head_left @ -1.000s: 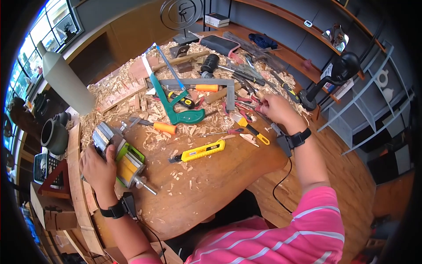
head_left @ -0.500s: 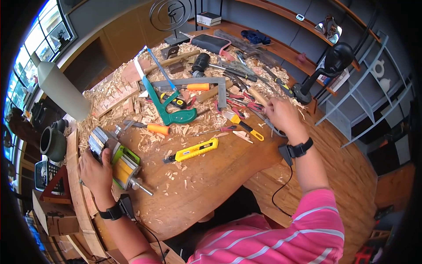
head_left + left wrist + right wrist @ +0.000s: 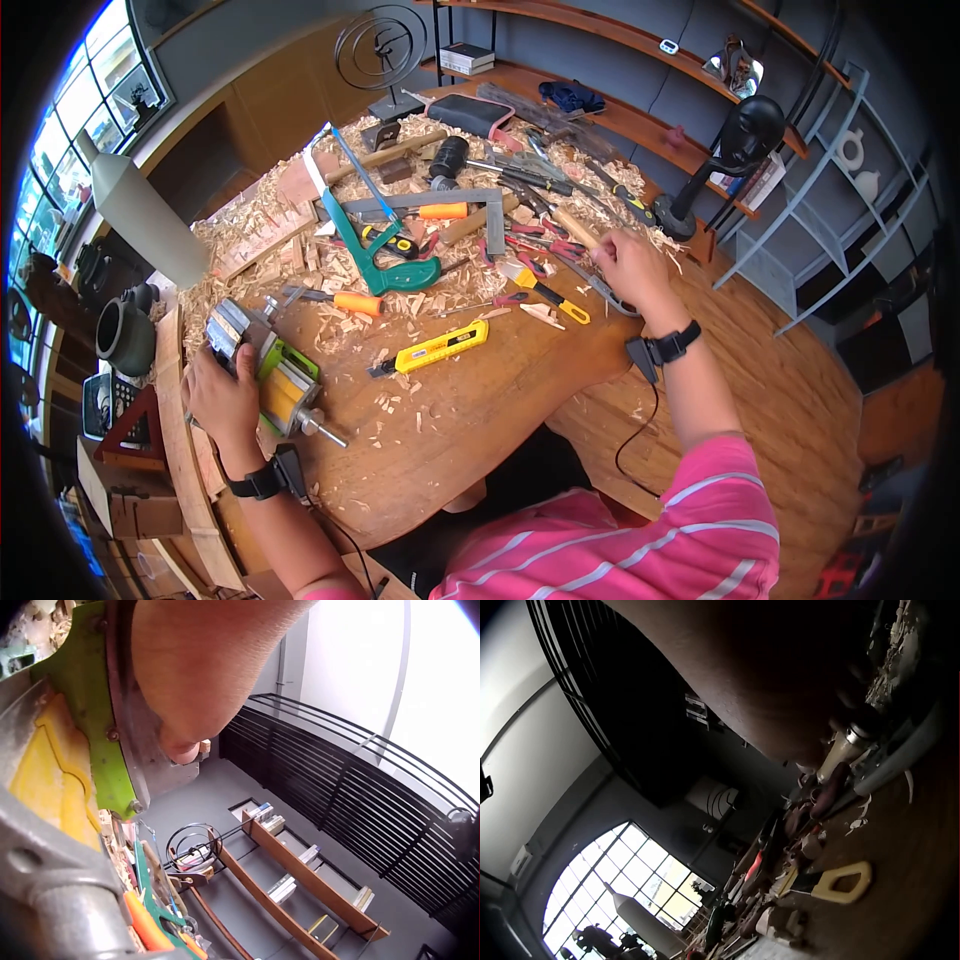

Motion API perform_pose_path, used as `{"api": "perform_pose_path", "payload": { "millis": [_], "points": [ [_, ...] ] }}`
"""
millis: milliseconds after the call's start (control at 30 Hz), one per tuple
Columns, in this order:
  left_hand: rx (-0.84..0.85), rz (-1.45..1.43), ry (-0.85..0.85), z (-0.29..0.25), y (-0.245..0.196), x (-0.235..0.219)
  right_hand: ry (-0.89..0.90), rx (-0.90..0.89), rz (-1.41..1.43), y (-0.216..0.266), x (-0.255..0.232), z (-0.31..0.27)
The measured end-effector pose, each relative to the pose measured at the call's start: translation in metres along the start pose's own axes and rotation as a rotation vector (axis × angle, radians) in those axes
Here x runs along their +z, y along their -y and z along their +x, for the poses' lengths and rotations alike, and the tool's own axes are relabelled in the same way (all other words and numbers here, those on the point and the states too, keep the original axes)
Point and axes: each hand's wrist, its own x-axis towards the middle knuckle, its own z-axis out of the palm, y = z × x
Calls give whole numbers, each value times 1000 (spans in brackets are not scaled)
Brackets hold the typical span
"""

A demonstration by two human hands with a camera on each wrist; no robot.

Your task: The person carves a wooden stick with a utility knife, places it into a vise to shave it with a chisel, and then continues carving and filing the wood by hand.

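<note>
Where the right hand [image 3: 638,268] grips: wooden handle [image 3: 575,228], found beyond and to the right of the yellow cutter [image 3: 442,346] (landmark for every position below); fingers are drawn narrow around its near end. Whether the handle touches the table cannot be told.
Vise [image 3: 288,385]: left of the yellow cutter, well apart from it; green, yellow and bare metal.
Left hand [image 3: 222,400]: holds the vise by the side farther from the yellow cutter, thumb over the top; the other fingertips are hidden.
Yellow-and-black tool [image 3: 553,295]: right of the yellow cutter and slightly beyond, lying aslant.
Orange-handled tool [image 3: 358,303]: beyond and left of the yellow cutter, among loose chips.
Green-handled saw [image 3: 405,275]: just beyond the yellow cutter, blade pointing away from the person.
Metal square [image 3: 495,225]: farther beyond the yellow cutter, past the saw's handle.
Black mallet [image 3: 450,157]: beyond the metal square, as seen from the yellow cutter.
Table [image 3: 470,410]: bare wood nearer the person than the yellow cutter, carrying scattered chips.
</note>
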Motion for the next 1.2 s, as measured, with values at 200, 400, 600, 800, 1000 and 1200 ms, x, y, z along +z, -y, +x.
{"api": "perform_pose_path", "payload": {
  "millis": [200, 400, 600, 800, 1000, 1200],
  "points": [
    [-10, 3, -7, 1, 0, 0, 67, -79, -181, -4, 9, 44],
    [-15, 4, 9, 1, -2, -1, 344, 80, -62, 3, -16, 47],
    [-21, -2, 11, 0, -2, -2, 247, 128, 249, -28, -19, 2],
    [-63, -19, 132, 1, -14, -17, -114, -122, 488, 21, -38, -100],
    [-211, -86, 142, -8, -24, -25, 74, -447, 665, 128, -17, -140],
    [-165, -160, -14, -12, -24, -14, 185, -604, 676, 214, -32, -160]
  ]
}}
